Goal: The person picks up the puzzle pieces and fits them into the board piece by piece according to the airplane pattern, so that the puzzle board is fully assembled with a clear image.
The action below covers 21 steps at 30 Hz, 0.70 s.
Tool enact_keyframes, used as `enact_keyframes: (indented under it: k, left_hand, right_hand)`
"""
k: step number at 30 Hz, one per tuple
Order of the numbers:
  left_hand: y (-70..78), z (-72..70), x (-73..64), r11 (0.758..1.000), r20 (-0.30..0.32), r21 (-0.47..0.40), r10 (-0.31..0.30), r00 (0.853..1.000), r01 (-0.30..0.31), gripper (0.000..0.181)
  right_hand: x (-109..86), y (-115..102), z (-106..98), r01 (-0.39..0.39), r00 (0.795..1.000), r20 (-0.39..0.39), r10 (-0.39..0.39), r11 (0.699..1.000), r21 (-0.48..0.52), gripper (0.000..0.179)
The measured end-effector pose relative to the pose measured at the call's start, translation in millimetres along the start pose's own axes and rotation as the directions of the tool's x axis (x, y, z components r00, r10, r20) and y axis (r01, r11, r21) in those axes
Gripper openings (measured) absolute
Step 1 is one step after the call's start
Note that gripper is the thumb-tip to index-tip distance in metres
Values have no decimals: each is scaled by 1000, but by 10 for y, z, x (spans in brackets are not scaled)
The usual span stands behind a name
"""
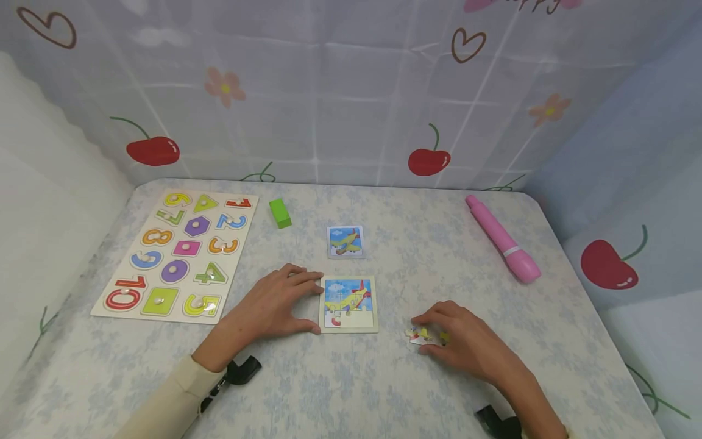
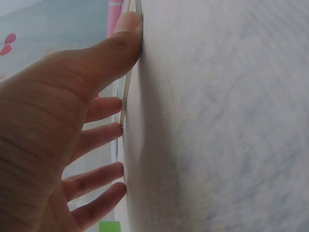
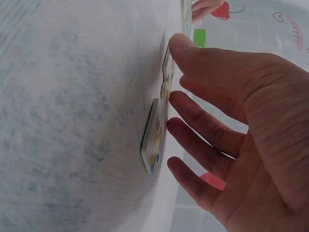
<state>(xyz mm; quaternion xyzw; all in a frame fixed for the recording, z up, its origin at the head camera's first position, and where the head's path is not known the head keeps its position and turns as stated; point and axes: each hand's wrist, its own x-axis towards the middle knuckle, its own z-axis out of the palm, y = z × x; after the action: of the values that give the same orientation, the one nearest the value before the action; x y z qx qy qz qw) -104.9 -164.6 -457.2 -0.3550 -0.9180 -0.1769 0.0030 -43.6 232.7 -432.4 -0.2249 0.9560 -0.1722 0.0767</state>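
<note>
My left hand rests at the left edge of a small square jigsaw puzzle, thumb at its near corner and fingertips along its side. The puzzle shows a yellow and red airplane on blue; its lower right part is bare and pale. To the right, my right hand pinches a puzzle piece between thumb and index finger, close over the table. A second puzzle piece lies under the other fingers, mostly hidden in the head view. Behind the puzzle lies a small airplane picture card.
A number and shape peg board lies at the left. Near its top right corner is a green block. A pink wand-like stick lies at the back right. A printed curtain hangs along the table's far edge.
</note>
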Motion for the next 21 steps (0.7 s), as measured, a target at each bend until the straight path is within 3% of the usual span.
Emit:
enact_keyframes:
  k: [9, 21]
  left_hand:
    - [0, 5, -1, 1000, 3, -4, -2, 1000, 2, 74]
    - [14, -6, -5, 1000, 6, 4, -8, 1000, 8, 73]
  right_hand:
    - [28, 3, 62, 110, 993, -54, -110, 994, -7, 37]
    - [63, -26, 42, 110, 993, -29, -111, 994, -9, 31]
